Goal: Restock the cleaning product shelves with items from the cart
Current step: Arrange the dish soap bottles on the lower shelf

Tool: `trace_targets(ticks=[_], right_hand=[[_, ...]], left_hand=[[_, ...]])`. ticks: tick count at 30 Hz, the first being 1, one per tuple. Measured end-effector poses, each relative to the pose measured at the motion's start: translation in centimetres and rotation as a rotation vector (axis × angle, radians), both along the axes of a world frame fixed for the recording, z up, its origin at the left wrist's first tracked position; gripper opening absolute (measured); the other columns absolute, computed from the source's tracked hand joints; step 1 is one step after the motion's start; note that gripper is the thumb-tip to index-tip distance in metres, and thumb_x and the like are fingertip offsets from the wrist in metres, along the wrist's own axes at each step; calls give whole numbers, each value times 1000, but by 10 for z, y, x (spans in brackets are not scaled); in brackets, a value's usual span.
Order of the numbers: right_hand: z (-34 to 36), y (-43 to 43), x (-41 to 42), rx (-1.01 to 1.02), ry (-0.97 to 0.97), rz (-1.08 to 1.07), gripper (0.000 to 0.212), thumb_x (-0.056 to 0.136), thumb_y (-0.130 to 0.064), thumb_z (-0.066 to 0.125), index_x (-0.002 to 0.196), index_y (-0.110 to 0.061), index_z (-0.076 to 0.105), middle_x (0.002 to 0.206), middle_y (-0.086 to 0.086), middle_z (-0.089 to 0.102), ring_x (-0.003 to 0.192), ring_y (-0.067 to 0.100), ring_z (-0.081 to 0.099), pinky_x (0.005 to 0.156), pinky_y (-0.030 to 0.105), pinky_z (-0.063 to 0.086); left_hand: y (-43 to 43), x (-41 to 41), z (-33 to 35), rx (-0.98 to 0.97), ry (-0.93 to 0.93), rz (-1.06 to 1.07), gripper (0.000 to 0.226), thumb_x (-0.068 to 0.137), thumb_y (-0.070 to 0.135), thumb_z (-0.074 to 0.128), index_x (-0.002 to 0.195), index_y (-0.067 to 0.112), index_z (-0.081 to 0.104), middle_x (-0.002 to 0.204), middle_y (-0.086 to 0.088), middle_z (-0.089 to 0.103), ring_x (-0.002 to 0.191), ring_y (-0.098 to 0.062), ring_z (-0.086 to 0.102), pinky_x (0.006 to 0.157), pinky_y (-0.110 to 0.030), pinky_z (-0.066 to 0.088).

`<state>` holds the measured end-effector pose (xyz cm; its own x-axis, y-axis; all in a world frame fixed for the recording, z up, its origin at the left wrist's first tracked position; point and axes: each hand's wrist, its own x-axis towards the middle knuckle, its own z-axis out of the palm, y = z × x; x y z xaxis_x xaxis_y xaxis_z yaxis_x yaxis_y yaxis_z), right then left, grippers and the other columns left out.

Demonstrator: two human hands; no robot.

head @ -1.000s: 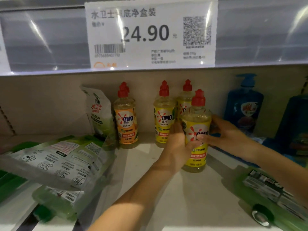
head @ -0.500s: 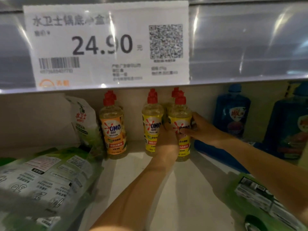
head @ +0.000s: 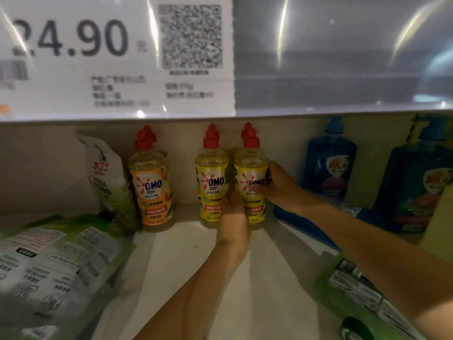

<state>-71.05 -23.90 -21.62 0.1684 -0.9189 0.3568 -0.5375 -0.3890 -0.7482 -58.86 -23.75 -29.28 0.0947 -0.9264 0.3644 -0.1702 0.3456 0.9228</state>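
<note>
A yellow-labelled OMO bottle with a red cap [head: 251, 168] stands upright deep on the white shelf [head: 257, 278]. My right hand [head: 279, 185] grips its right side, thumb across the label. My left hand [head: 234, 214] holds its lower left, between it and a second yellow OMO bottle [head: 212, 177] just to the left. Another red cap shows right behind the held bottle. An orange-labelled OMO bottle [head: 150, 182] stands further left.
Green refill pouches [head: 56, 266] lie at the left, one white-green pouch [head: 105, 177] standing behind them. Blue pump bottles [head: 329, 163] stand at the right, and a green pack [head: 362, 298] lies front right. The shelf above, with a price tag [head: 117, 55], hangs low overhead.
Both hands have pushed the yellow bottle from the shelf's front back in line with the other bottles. The camera has moved closer.
</note>
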Motion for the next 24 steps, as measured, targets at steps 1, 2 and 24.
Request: trace_targets(ticks=[1, 2, 24], right_hand=[[-1, 0, 0, 0, 6, -8, 47, 87, -14, 70, 128, -3, 49, 126, 12, 60, 115, 19, 59, 98, 40, 50], [-2, -3, 1, 4, 11, -15, 48, 88, -16, 70, 128, -3, 48, 126, 9, 60, 115, 17, 58, 99, 39, 49], [-11, 88, -92, 81, 784, -471, 87, 69, -47, 81, 139, -16, 40, 142, 6, 35, 129, 32, 37, 104, 36, 36]], left_hand=[[-2, -1, -5, 34, 81, 8, 26, 103, 20, 43, 121, 30, 58, 117, 2, 66, 106, -15, 64, 94, -38, 53], [0, 2, -8, 47, 22, 18, 27, 102, 20, 44, 123, 29, 58, 118, -1, 67, 110, -23, 63, 94, -41, 52], [26, 33, -9, -274, -827, -42, 27, 99, 36, 48, 84, 21, 66, 81, 1, 67, 70, -12, 59, 64, -28, 49]])
